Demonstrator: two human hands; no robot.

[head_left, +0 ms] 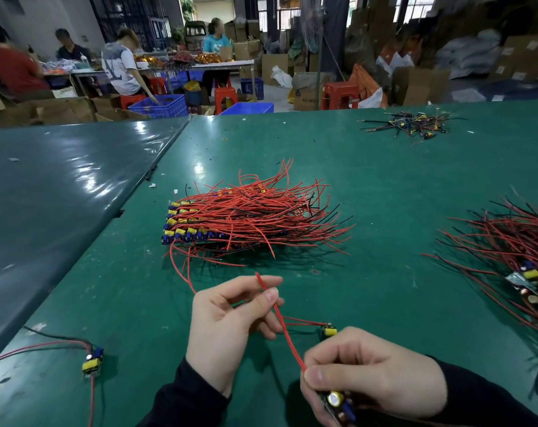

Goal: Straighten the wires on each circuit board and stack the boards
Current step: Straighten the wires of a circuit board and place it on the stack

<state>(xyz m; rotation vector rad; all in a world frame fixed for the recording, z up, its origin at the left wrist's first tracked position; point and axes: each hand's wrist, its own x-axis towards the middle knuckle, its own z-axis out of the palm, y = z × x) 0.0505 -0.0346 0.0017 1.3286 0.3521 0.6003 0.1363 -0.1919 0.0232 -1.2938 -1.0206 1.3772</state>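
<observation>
My right hand (375,374) grips a small circuit board (338,403) near the bottom edge. Its red wire (284,328) runs up and left, and my left hand (230,322) pinches the wire near its free end between thumb and fingers. A yellow component of another board (328,330) shows just behind my right hand. In the middle of the green table (384,186) lies a stack of boards (193,228) with red and black wires fanned out to the right. One loose board (93,362) lies at the lower left.
A tangled heap of boards and wires (514,254) sits at the right edge. A small pile of wire scraps (412,124) lies far right. A darker table (61,192) adjoins on the left. Several people work at tables beyond, among crates, stools and boxes.
</observation>
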